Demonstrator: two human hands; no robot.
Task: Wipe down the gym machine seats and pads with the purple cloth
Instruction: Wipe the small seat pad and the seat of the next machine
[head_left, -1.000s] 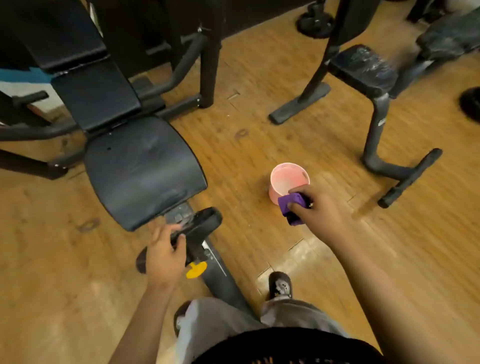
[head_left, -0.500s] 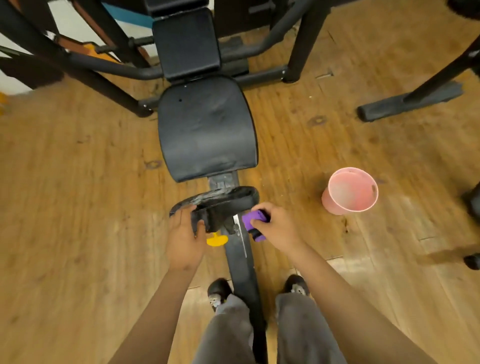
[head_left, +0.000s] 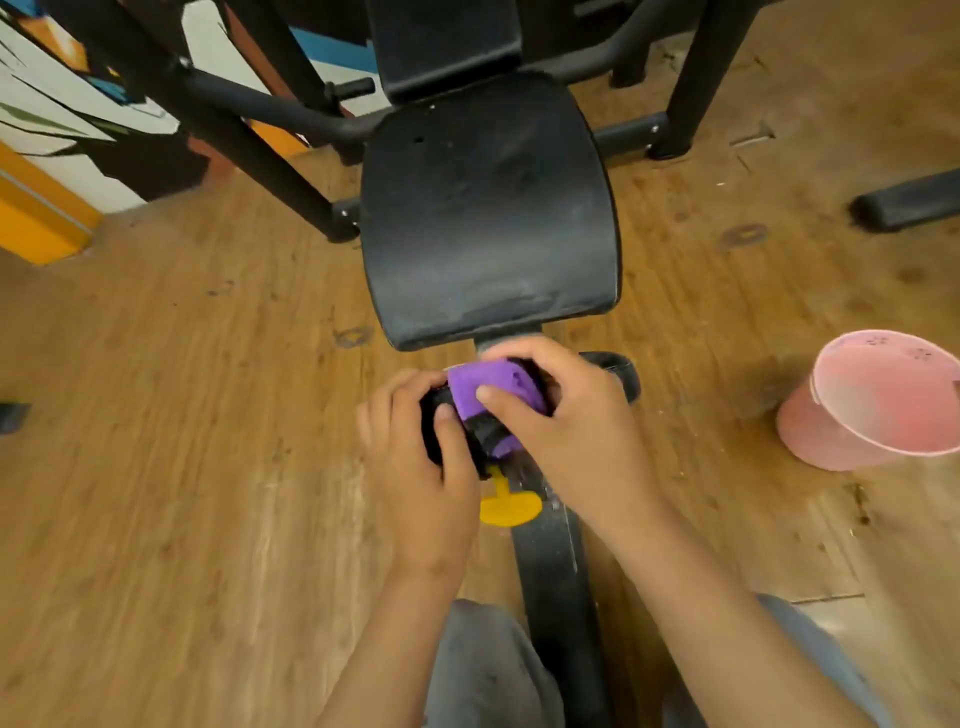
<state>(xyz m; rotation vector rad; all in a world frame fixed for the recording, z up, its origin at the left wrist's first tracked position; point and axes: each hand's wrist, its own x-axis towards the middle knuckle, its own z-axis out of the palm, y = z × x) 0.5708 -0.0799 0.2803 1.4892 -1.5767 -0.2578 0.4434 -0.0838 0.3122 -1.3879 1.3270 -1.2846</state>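
A black gym machine seat fills the upper middle of the head view, with a back pad above it. Just below the seat sits a small black pad, mostly hidden under both hands. My left hand grips the pad's left end, thumb curled over it. My right hand holds the purple cloth wrapped over the top of the pad, thumb pressing on the cloth. A yellow knob shows under the pad on the black frame beam.
A pink bucket stands on the wooden floor to the right. Black frame tubes slant at the upper left, and another machine's foot lies at the right edge. My grey trouser legs straddle the beam.
My right hand has carried the purple cloth from the bucket over to the small pad and laid it on top. My left hand stays on the pad's left end. The view has closed in.
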